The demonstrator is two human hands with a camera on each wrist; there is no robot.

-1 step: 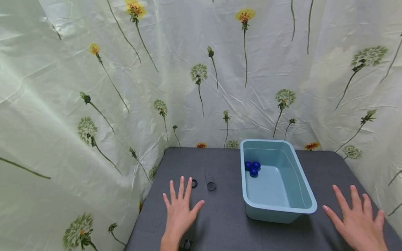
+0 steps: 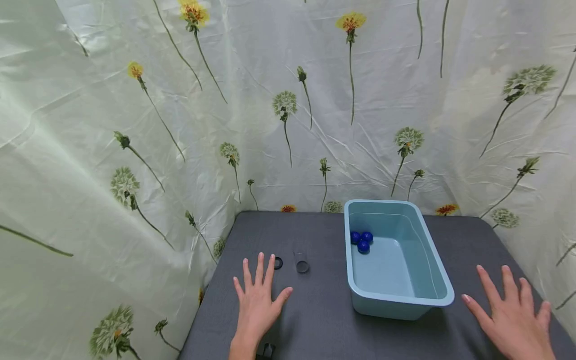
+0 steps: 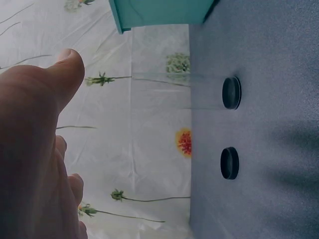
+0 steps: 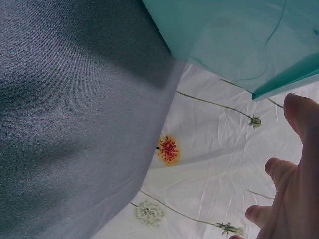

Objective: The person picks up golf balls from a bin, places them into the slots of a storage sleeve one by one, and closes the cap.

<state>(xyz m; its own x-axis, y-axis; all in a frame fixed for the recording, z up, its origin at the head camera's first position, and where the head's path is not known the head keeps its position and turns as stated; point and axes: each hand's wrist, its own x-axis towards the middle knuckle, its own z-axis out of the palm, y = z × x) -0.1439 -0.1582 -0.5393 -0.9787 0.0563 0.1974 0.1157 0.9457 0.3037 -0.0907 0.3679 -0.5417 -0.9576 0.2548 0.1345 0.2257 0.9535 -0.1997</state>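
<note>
My left hand [image 2: 258,311] is held over the left part of the table, fingers spread straight, with nothing in it. Just beyond its fingertips lies a round black cap [image 2: 278,263]. Beside that cap, a clear tube [image 3: 174,92] stands upright on a black round base [image 2: 303,267]; its see-through wall is faint. My right hand [image 2: 517,320], also empty with fingers spread, hovers to the right of a light blue plastic bin [image 2: 400,301]. Inside the bin, three dark blue balls [image 2: 363,247] sit together in the far left corner.
The dark grey table [image 2: 315,320] ends at a white curtain [image 2: 270,50] printed with dandelions, which hangs behind and along both sides. A small black object [image 2: 268,350] shows by my left wrist. In the right wrist view, the bin's wall [image 4: 224,40] rises close by.
</note>
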